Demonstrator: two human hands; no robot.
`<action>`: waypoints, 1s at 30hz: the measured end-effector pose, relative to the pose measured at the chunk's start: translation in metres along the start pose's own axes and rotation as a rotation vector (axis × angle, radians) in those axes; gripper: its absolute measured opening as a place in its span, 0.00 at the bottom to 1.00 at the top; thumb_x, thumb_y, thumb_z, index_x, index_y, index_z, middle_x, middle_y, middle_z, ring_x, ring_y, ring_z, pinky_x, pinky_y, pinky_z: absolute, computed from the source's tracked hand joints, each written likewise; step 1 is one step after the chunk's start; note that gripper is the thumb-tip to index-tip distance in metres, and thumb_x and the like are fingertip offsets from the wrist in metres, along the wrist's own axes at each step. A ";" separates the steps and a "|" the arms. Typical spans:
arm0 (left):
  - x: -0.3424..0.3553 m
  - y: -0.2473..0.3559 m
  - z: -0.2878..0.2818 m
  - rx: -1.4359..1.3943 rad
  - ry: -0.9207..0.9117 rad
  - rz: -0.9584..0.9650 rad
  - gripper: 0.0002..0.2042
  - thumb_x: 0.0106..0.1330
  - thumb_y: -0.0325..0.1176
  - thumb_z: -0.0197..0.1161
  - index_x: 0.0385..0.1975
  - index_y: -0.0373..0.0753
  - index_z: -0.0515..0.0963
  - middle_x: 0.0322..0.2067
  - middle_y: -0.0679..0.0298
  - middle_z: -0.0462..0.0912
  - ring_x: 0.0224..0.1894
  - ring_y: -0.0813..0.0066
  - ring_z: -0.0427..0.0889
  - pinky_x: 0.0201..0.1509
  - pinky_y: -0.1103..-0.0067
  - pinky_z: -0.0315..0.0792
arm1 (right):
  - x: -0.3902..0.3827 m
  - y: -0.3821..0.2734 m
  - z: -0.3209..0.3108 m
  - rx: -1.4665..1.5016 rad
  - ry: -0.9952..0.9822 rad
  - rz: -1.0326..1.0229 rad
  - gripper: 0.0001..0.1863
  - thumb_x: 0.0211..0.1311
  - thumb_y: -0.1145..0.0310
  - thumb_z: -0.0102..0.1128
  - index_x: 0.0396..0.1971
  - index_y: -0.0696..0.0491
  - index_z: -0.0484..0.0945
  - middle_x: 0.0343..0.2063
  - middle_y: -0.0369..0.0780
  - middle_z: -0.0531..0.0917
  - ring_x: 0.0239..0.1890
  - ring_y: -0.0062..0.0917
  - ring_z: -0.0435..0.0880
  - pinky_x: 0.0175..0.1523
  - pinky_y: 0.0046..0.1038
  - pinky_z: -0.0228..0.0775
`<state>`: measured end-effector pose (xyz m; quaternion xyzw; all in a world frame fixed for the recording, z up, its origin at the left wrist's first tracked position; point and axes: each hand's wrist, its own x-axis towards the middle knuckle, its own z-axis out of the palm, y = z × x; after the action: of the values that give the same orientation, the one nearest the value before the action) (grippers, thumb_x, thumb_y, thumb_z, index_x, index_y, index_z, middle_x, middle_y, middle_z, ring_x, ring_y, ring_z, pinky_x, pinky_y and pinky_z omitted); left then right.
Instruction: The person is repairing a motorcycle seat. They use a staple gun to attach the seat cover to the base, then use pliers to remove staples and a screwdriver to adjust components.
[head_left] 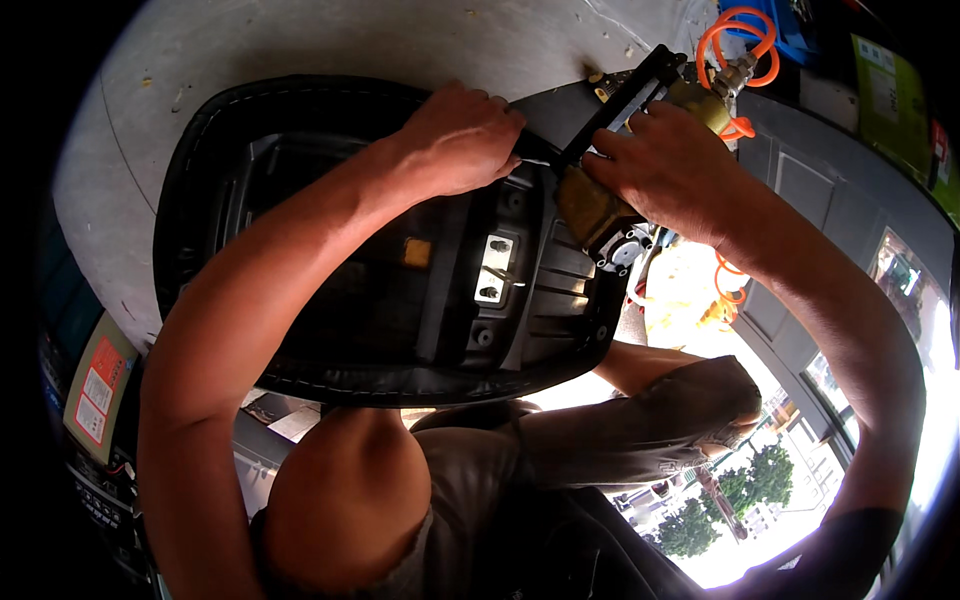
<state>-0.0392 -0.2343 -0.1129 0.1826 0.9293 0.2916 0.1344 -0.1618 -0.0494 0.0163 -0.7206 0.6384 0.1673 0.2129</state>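
Note:
A black vehicle seat (380, 345) lies upside down across my knees, its ribbed plastic underside facing up. A pale metal plate (493, 268) with two bolts is fixed on it. Black cover material with light stitching (300, 82) wraps round the rim. At the far edge, my left hand (462, 138) is closed on the seat cover, its fingertips partly hidden. My right hand (672, 165) is wrapped round an air staple gun (596, 212), beside the seat's far right corner. The gun's nose is close to the cover edge; whether they touch I cannot tell.
A coiled orange air hose (772, 48) runs from the gun's fitting at the upper right. Grey floor (330, 40) spreads beyond the seat. A grey panelled door (800, 190) stands to the right, with bright daylight beside it. Boxes (98, 390) line the left side.

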 end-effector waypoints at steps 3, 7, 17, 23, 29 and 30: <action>0.000 0.004 -0.005 0.032 -0.063 -0.014 0.17 0.62 0.40 0.69 0.45 0.36 0.80 0.35 0.57 0.84 0.42 0.58 0.84 0.51 0.65 0.75 | 0.000 0.001 0.000 -0.004 -0.028 -0.004 0.00 0.52 0.68 0.64 0.25 0.46 0.81 0.28 0.31 0.80 0.30 0.26 0.84 0.38 0.30 0.72; -0.008 -0.001 -0.006 -0.050 0.062 0.032 0.14 0.59 0.35 0.69 0.42 0.37 0.79 0.37 0.60 0.84 0.42 0.60 0.83 0.50 0.66 0.75 | -0.002 0.000 -0.003 -0.004 -0.042 0.014 0.01 0.53 0.68 0.64 0.25 0.46 0.81 0.28 0.31 0.80 0.30 0.26 0.85 0.38 0.30 0.72; -0.008 -0.003 -0.010 -0.160 0.131 -0.010 0.06 0.57 0.29 0.68 0.28 0.37 0.78 0.31 0.59 0.82 0.37 0.56 0.82 0.46 0.65 0.73 | -0.004 -0.001 -0.009 0.031 -0.116 0.046 0.06 0.51 0.69 0.65 0.31 0.46 0.79 0.31 0.31 0.78 0.33 0.24 0.83 0.40 0.29 0.72; -0.004 0.000 -0.004 -0.166 0.180 -0.085 0.04 0.56 0.28 0.66 0.27 0.37 0.77 0.29 0.57 0.81 0.35 0.53 0.81 0.44 0.63 0.73 | -0.002 -0.001 -0.007 0.033 -0.081 0.043 0.04 0.51 0.69 0.65 0.28 0.46 0.81 0.29 0.32 0.79 0.30 0.26 0.84 0.38 0.30 0.71; -0.004 -0.002 0.001 -0.197 0.233 -0.062 0.04 0.53 0.27 0.66 0.23 0.35 0.78 0.26 0.56 0.82 0.32 0.52 0.82 0.39 0.62 0.75 | -0.014 -0.002 -0.008 0.027 -0.029 0.024 0.10 0.51 0.68 0.66 0.35 0.47 0.81 0.31 0.32 0.79 0.33 0.25 0.84 0.39 0.29 0.71; -0.004 -0.002 0.002 -0.177 0.233 -0.076 0.05 0.52 0.27 0.66 0.22 0.35 0.78 0.25 0.56 0.82 0.31 0.52 0.82 0.39 0.62 0.76 | -0.019 -0.002 -0.008 0.044 0.000 0.018 0.11 0.51 0.68 0.66 0.37 0.47 0.80 0.32 0.32 0.79 0.34 0.25 0.83 0.39 0.28 0.71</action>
<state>-0.0356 -0.2362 -0.1151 0.0997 0.9155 0.3863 0.0520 -0.1628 -0.0376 0.0327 -0.7098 0.6485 0.1551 0.2270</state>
